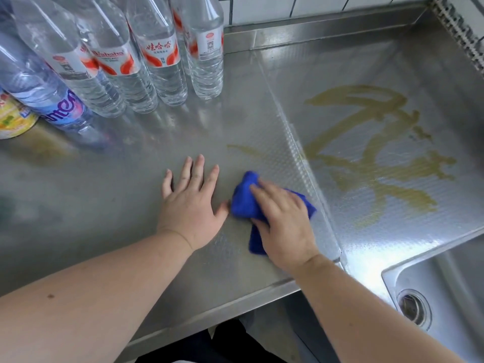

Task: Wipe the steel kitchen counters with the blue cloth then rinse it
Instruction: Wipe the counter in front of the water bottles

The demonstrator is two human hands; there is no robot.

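1. Far left: a yellow-labelled tub (13,119) sat at the counter edge, w/ a blue-labelled bottle (56,108) beside it.
2. Behind, a row of clear water bottles (157,61) w/ red-and-white labels stood on the steel counter (104,184).
3. Left hand (190,197) lay flat on the counter, fingers spread, holding nothing.
4. Blue cloth (245,203), bunched, sat just right of that hand's thumb.
5. Right hand (281,221) pressed down on the cloth, fingers over it.
6. Further right: yellowish smears (372,153) across the textured steel.
7. Bottom right: sink (445,284) w/ drain (412,306).
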